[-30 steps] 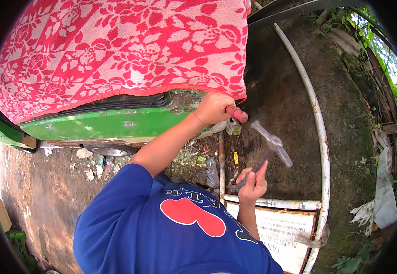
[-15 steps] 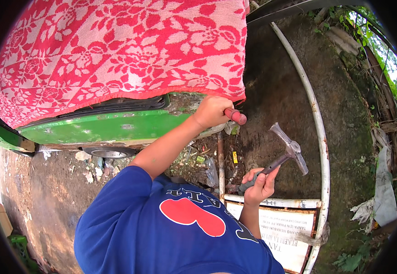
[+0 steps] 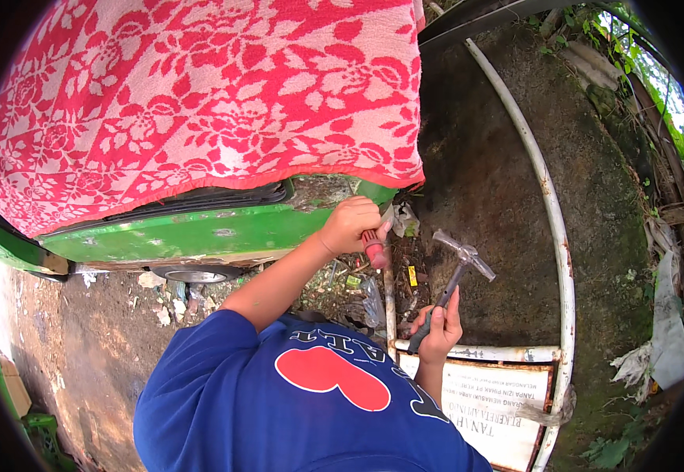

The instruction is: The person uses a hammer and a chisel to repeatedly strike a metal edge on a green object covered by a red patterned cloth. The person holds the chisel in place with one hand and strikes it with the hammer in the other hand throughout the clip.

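Note:
My left hand (image 3: 350,224) is closed around a red-handled tool (image 3: 375,250), a chisel or screwdriver, whose handle sticks out below the fist. The hand sits at the chipped corner of a green vehicle body (image 3: 200,236); the tool's tip is hidden. My right hand (image 3: 439,332) grips the dark handle of a metal claw hammer (image 3: 460,267). The hammer head is raised, a short way right of the red handle and not touching it. A red and pink floral cloth (image 3: 200,102) covers the top of the vehicle.
A bent white pipe frame (image 3: 550,212) runs down the right and carries a white sign board (image 3: 491,401). Behind it is a dark mossy surface (image 3: 483,157). A wheel (image 3: 193,274) shows under the green body, with litter on the dirt ground. A green crate (image 3: 39,433) stands at lower left.
The hammer head swung out to the right and lower, then came back left toward the red-handled tool. My left hand has stayed at the vehicle's corner.

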Tool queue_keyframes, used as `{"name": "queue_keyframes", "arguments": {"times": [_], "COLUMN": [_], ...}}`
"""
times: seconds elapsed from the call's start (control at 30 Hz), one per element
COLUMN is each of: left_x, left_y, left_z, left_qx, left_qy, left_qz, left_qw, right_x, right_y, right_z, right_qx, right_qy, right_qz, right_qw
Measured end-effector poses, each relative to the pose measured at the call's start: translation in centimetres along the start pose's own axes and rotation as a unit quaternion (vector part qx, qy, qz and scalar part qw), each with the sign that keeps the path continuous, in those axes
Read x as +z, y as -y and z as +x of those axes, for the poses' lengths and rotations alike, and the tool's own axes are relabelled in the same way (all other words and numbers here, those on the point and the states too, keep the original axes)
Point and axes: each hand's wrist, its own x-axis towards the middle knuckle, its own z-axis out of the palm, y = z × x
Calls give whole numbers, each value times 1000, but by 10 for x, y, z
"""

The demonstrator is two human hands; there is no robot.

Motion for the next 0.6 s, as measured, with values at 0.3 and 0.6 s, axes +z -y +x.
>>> {"name": "queue_keyframes", "arguments": {"times": [0.3,0.6], "left_x": [-20,-52], "left_y": [-18,-49], "left_z": [-32,-54], "left_qx": [-105,-291], "left_qy": [15,58], "left_qz": [95,94], "left_qw": [990,950], "right_x": [-18,-17], "right_y": [-28,-57], "right_z": [-4,1], "right_qx": [44,91], "right_qy": [92,122], "right_qz": [21,75], "right_qw": [995,985]}}
